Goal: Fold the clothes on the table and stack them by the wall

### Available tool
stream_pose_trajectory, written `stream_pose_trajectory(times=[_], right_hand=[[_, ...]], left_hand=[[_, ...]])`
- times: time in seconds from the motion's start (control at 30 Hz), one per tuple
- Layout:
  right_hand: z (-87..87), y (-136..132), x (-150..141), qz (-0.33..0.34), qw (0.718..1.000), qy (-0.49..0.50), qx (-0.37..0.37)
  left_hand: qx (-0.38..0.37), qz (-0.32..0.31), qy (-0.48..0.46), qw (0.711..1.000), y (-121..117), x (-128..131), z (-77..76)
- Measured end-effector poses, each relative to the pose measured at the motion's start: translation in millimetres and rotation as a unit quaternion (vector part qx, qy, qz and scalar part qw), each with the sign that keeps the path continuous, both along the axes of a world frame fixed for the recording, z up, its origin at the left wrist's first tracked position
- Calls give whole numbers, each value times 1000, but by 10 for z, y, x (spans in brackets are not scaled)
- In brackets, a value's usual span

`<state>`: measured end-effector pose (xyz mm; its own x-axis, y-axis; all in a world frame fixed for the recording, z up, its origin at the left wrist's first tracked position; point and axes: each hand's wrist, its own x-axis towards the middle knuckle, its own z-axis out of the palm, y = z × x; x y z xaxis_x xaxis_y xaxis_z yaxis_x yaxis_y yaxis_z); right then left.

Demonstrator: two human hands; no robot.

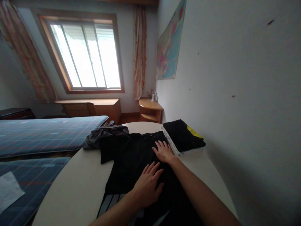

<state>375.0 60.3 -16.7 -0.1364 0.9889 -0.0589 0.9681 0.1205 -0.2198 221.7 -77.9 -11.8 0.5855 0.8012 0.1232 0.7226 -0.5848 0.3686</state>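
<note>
Broadly, a pale rounded surface (77, 185) spreads beneath both hands and beyond them on either side. Directly under the hands lies a black T-shirt (131, 163), laid out loosely, one short sleeve (107, 152) reaching ahead and to the left of the left hand. A crumpled grey cloth (94, 141) sits farther past that hand, beside the sleeve. Just right of the right hand rests a folded stack (183, 138), black with a yellow patch over white; whether they touch is hard to tell. Smaller still, the left hand (147, 185) is palm down, fingers extended; the right hand (164, 152), farther forward, is likewise flat and spread, and neither grips anything. Seemingly, the step in hand is smoothing the shirt. The next move would call for light, even pressure outward from both palms, with the right hand kept clear of the stack.
</note>
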Motion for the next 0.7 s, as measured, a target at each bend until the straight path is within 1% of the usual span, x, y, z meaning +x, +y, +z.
stream_pose_trajectory(times=[0.1, 0.27, 0.37, 0.43, 0.5, 0.53, 0.57, 0.63, 0.7], right_hand=[[-17, 4, -69, -10, 1000, 0, -4], [-37, -70, -50, 26, 998, 16, 54], [-40, -92, -20, 36, 997, 22, 62], [-44, -89, -13, 38, 998, 20, 54], [-48, -85, -11, 38, 998, 15, 47], [-51, -85, -10, 38, 998, 14, 47], [-54, -87, -8, 38, 998, 13, 48], [-61, -95, 2, 39, 998, 13, 52], [-70, -106, 18, 39, 998, 16, 54]], left_hand=[[1, -6, -3, 1000, 2, -6, -21], [-5, -8, -4, 1000, -18, 12, -63], [-8, -5, -16, 1000, 32, -29, -31], [-3, 20, -26, 999, 139, -125, 18], [19, 84, -32, 996, 306, -299, 82], [38, 126, -34, 991, 405, -415, 116], [64, 182, -38, 981, 508, -547, 146], [123, 305, -50, 943, 700, -847, 188], [172, 419, -66, 889, 843, -1155, 191]])
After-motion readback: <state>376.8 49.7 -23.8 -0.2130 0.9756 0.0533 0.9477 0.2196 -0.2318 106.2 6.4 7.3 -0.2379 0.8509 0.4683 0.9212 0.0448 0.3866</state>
